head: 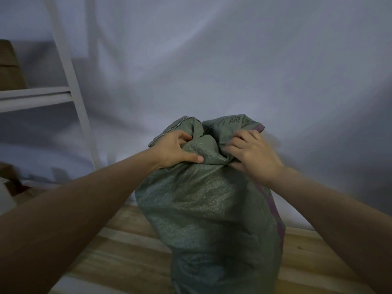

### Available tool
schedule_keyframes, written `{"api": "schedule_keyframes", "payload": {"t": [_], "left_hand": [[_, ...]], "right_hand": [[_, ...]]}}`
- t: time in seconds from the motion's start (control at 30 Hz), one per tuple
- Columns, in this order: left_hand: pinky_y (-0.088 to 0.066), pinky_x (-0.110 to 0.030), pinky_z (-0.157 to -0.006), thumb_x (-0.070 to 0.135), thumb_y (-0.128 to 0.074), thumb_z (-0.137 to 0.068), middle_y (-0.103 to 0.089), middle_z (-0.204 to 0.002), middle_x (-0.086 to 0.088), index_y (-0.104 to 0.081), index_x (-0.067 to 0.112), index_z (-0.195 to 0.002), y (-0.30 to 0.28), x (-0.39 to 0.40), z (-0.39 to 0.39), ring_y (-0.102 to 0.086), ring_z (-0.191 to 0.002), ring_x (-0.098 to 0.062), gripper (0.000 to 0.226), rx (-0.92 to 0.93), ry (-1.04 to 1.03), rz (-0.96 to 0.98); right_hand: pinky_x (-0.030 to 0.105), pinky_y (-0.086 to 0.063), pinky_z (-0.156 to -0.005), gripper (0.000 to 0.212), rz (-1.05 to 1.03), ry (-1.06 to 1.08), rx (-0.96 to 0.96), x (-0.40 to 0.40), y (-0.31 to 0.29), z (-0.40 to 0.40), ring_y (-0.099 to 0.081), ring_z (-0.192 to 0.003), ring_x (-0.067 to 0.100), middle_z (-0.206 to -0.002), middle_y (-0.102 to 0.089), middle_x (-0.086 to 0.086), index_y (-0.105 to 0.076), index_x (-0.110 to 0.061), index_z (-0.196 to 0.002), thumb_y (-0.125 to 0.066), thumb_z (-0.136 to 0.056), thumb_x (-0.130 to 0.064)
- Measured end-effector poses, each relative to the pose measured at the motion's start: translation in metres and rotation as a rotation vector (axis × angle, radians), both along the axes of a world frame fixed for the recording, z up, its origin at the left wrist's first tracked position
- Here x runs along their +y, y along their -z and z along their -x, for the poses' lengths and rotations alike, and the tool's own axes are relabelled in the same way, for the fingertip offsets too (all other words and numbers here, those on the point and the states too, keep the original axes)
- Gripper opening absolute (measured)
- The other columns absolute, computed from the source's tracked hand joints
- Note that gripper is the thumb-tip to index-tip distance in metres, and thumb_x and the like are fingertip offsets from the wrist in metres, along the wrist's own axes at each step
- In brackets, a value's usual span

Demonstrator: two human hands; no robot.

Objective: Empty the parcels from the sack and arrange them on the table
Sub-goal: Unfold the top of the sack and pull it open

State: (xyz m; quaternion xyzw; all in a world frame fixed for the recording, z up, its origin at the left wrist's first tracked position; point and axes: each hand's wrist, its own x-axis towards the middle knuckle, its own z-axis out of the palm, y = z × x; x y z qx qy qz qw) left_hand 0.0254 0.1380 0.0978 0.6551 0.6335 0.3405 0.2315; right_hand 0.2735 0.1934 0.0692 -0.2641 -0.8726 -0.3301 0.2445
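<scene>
1. Sack (212,209) stands upright on wooden table (118,251), full, neck bunched shut. No parcels visible; presumably all inside.
2. Left hand (176,149) grips the gathered neck, fingers curled into the folds, thumb pressed across the front.
3. Right hand (252,153) pinches the opposite side of the neck, fingers curled in the fabric.
4. Step in hand, by my reading: opening the mouth. Emptying not begun.
5. Next move calls for spreading the neck apart, then tipping or reaching in.
6. White shelf (42,96) at left, well apart.

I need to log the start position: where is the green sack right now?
In the head view the green sack stands upright at centre on the wooden surface, its gathered neck gripped by the left hand and right hand.
</scene>
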Motion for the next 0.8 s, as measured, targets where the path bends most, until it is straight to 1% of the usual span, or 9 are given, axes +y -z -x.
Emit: {"api": "schedule_keyframes", "payload": {"t": [0.07,0.13,0.2,0.27,0.4,0.57,0.63,0.73,0.8], "left_hand": [[-0.049,-0.035,-0.1,0.06,-0.081,-0.063,-0.06,-0.127,0.001,-0.048,0.018,-0.135,-0.001,-0.006,0.002,-0.061,-0.112,-0.016,0.09,-0.046,0.004,0.003],[-0.048,-0.036,-0.101,0.072,-0.066,-0.072,-0.061,-0.124,0.004,-0.051,0.022,-0.133,-0.003,-0.009,0.006,-0.06,-0.112,-0.014,0.08,-0.077,-0.03,-0.028],[-0.048,-0.037,-0.101,0.065,-0.055,-0.086,-0.063,-0.12,0.003,-0.053,0.02,-0.131,-0.003,-0.006,0.013,-0.06,-0.11,-0.015,0.064,-0.109,-0.075,-0.065],[-0.05,-0.039,-0.098,0.056,-0.058,-0.09,-0.063,-0.118,-0.001,-0.05,0.018,-0.134,-0.001,0.001,0.019,-0.062,-0.107,-0.017,0.059,-0.114,-0.145,-0.149],[-0.046,-0.042,-0.101,0.044,-0.073,-0.081,-0.048,-0.131,-0.003,-0.047,0.026,-0.138,0.001,0.008,0.035,-0.056,-0.113,-0.021,0.066,0.221,-0.274,-0.328],[-0.029,-0.045,-0.112,0.059,-0.069,-0.073,-0.04,-0.148,0.0,-0.036,0.031,-0.147,-0.003,0.013,0.046,-0.036,-0.135,-0.028,0.086,0.568,-0.264,-0.327],[-0.025,-0.043,-0.108,0.054,-0.067,-0.082,-0.043,-0.144,0.002,-0.043,0.035,-0.143,-0.007,0.014,0.04,-0.034,-0.129,-0.03,0.068,0.67,-0.332,-0.38],[-0.026,-0.039,-0.097,0.04,-0.062,-0.091,-0.06,-0.121,0.004,-0.07,0.032,-0.113,-0.02,0.012,0.031,-0.037,-0.115,-0.027,0.025,0.645,-0.439,-0.534],[-0.025,-0.038,-0.096,0.035,-0.061,-0.092,-0.065,-0.108,0.001,-0.076,0.024,-0.097,-0.028,0.009,0.033,-0.037,-0.114,-0.027,0.02,0.618,-0.498,-0.564]], "right_hand": [[0.038,-0.038,-0.088,0.009,-0.084,-0.057,-0.002,0.006,0.001,-0.002,-0.062,-0.096,0.029,-0.082,-0.068,0.0,-0.073,-0.012,-0.082,-0.077,-0.078,-0.019],[0.038,-0.039,-0.085,0.008,-0.078,-0.06,0.01,0.008,0.001,-0.004,-0.061,-0.086,0.029,-0.076,-0.065,0.003,-0.069,-0.01,-0.076,-0.072,-0.081,-0.016],[0.04,-0.043,-0.082,0.011,-0.055,-0.02,0.036,0.005,-0.004,-0.005,-0.059,-0.08,0.03,-0.075,-0.062,0.007,-0.066,-0.008,-0.076,-0.068,-0.081,-0.017],[0.043,-0.045,-0.08,0.012,-0.024,0.016,0.076,0.003,-0.008,-0.008,-0.057,-0.077,0.031,-0.075,-0.061,0.009,-0.062,-0.007,-0.076,-0.066,-0.083,-0.016],[0.042,-0.046,-0.083,0.027,0.081,0.079,0.137,0.0,-0.011,-0.016,-0.056,-0.075,0.03,-0.072,-0.059,0.006,-0.058,-0.011,-0.075,-0.038,-0.084,-0.027],[0.036,-0.032,-0.085,0.027,0.102,0.146,0.163,-0.001,-0.013,-0.03,-0.059,-0.075,0.03,-0.072,-0.062,0.005,-0.06,-0.011,-0.076,-0.04,-0.083,-0.027],[0.036,-0.032,-0.087,0.02,0.108,0.168,0.157,-0.002,-0.014,-0.034,-0.061,-0.075,0.03,-0.072,-0.063,0.005,-0.061,-0.011,-0.076,-0.047,-0.082,-0.024],[0.037,-0.035,-0.087,0.015,0.143,0.187,0.135,-0.005,-0.014,-0.035,-0.061,-0.074,0.03,-0.071,-0.064,0.006,-0.061,-0.012,-0.075,-0.05,-0.079,-0.022],[0.038,-0.039,-0.086,0.016,0.165,0.195,0.123,-0.005,-0.015,-0.036,-0.061,-0.073,0.03,-0.07,-0.064,0.006,-0.061,-0.012,-0.075,-0.048,-0.077,-0.022]]}}
